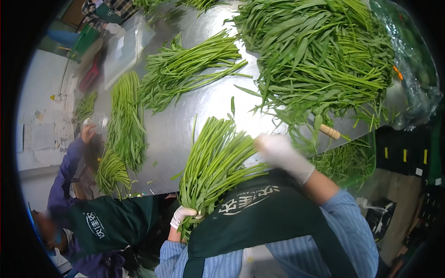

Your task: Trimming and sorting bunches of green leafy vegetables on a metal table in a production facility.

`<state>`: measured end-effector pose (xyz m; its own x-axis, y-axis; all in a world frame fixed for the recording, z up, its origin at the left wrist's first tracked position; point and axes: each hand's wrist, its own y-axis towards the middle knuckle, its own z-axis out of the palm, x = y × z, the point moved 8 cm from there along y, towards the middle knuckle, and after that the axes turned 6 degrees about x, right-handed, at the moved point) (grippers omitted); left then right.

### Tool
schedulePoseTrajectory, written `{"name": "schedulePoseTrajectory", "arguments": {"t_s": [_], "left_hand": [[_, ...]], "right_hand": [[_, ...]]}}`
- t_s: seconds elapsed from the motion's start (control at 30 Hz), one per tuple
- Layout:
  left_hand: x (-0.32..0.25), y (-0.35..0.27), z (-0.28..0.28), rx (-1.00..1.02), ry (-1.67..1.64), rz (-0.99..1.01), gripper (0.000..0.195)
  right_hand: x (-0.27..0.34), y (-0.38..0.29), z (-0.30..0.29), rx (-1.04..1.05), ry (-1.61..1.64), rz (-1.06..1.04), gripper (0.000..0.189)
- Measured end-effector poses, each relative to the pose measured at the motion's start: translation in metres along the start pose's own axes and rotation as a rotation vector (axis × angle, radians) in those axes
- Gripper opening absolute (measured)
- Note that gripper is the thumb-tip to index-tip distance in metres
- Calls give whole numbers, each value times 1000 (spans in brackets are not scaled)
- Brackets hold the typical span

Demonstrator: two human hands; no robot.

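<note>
A bundle of long-stemmed leafy greens, resembling water spinach (219, 156), lies in front of my apron. My left hand (183, 214), in a white glove, is wrapped around its leafy lower end. The cut stems fan upward over the steel table (163, 139). At the right side of those stems is my gloved right hand (283, 154), blurred by motion. Its fingers are too smeared to show whether they grip a stem. To its right, a tool's wooden handle (329, 131) juts from beneath loose leaves at the table edge.
A large heap of greens (320, 59) covers the upper right, beside clear plastic film (410, 69). More bundles (194, 66) lie to the left. A green crate (347, 161) of trimmings stands below the table edge. One co-worker (104, 222) is at left, another (111, 15) at upper left.
</note>
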<state>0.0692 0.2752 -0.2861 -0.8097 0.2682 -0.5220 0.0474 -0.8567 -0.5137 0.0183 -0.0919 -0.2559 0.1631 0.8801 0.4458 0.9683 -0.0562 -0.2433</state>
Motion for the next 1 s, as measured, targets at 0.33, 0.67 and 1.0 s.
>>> {"name": "schedulePoseTrajectory", "arguments": {"t_s": [0.33, 0.67, 1.0], "left_hand": [[-12, 11, 40, -16, -485, 97, 53], [-11, 9, 36, -38, -454, 97, 54], [-8, -9, 7, -100, -46, 2, 39]], "right_hand": [[56, -16, -25, -264, 152, -301, 15], [75, 10, 5, -192, 350, -365, 16], [-61, -31, -65, -533, 138, 281, 12]]}}
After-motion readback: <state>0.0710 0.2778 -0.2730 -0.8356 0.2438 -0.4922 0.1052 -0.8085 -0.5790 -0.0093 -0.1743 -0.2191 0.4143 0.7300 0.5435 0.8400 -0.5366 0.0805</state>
